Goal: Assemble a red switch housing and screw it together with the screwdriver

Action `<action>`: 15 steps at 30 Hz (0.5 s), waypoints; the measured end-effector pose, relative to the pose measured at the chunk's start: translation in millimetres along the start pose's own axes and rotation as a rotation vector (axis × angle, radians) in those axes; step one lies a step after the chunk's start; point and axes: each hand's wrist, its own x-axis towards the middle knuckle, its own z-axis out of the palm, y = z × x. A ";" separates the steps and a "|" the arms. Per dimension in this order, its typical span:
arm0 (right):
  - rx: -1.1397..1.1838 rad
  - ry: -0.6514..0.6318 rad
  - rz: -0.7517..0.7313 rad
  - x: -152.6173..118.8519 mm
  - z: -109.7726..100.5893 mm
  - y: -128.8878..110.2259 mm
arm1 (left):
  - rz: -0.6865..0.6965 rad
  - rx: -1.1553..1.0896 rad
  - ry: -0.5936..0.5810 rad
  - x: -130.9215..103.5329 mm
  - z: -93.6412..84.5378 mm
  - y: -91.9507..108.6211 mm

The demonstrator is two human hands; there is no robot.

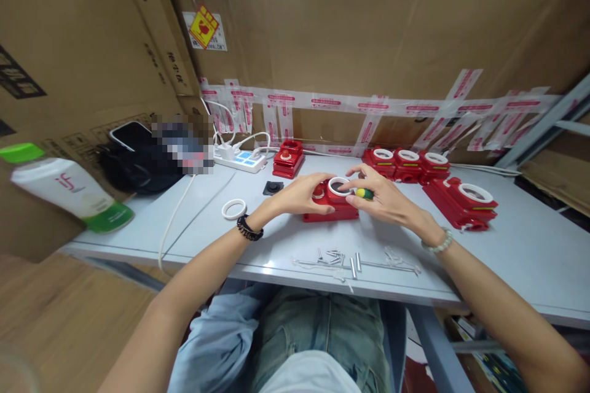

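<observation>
In the middle of the desk lies a red housing with a white ring around its round opening. My left hand grips the housing from the left, thumb along the near side and fingers over the far side. Fingertips of my right hand touch the ring at its right side. Tucked in that same hand is a screwdriver with a green and yellow handle; its shaft is hidden. A loose white ring and a small black square part lie to the left.
Several screws and metal pins lie near the front edge beside a long thin rod. Red housings with white rings stand at right; another red housing sits behind. A power strip and bottle are at left.
</observation>
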 end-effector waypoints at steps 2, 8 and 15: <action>0.001 -0.017 0.009 -0.4 0.1 0.9 | -0.005 0.004 -0.004 -0.1 -0.1 0.7; 0.022 -0.043 0.028 -1.0 0.6 2.1 | -0.027 0.063 -0.034 -0.6 1.1 0.7; 0.035 -0.045 0.011 -0.6 2.1 3.6 | -0.071 0.127 -0.055 -1.2 3.5 1.3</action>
